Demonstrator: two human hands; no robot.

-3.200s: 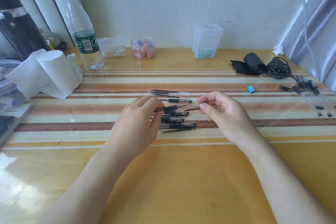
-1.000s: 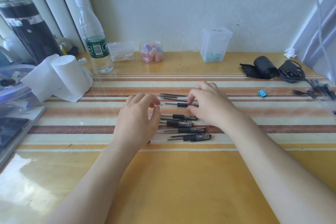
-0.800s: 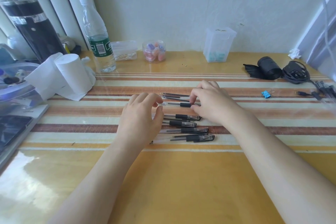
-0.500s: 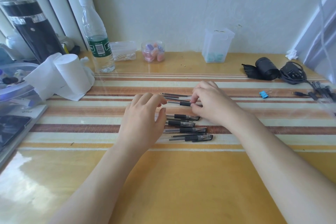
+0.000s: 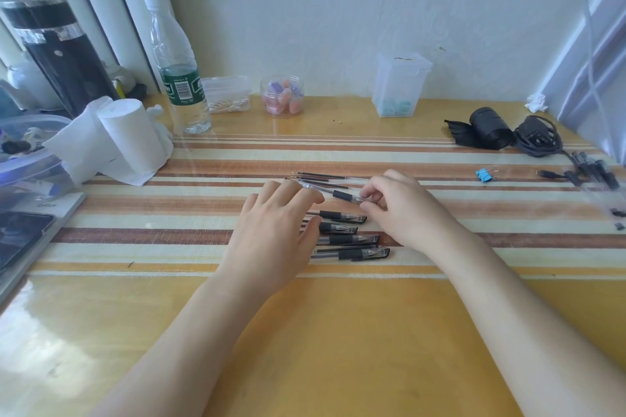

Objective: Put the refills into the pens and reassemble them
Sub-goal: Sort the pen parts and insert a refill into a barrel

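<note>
Four pens [image 5: 349,240]: we count them lying just this side of the held pen [image 5: 341,195]
Right grip [image 5: 403,210]: pinches held pen's end
Left grip [image 5: 271,234]: fingers straight, apart

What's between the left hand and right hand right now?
Head view: a pen, pinched at one end by the right hand, runs toward the fingertips of the left hand; four more pens lie in the gap nearer the camera.

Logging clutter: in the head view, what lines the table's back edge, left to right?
Tall black flask, clear green-labelled water bottle, clear box of cotton swabs, small jar of pink and purple pieces, translucent square tub, black strap roll, coiled black cable.
</note>
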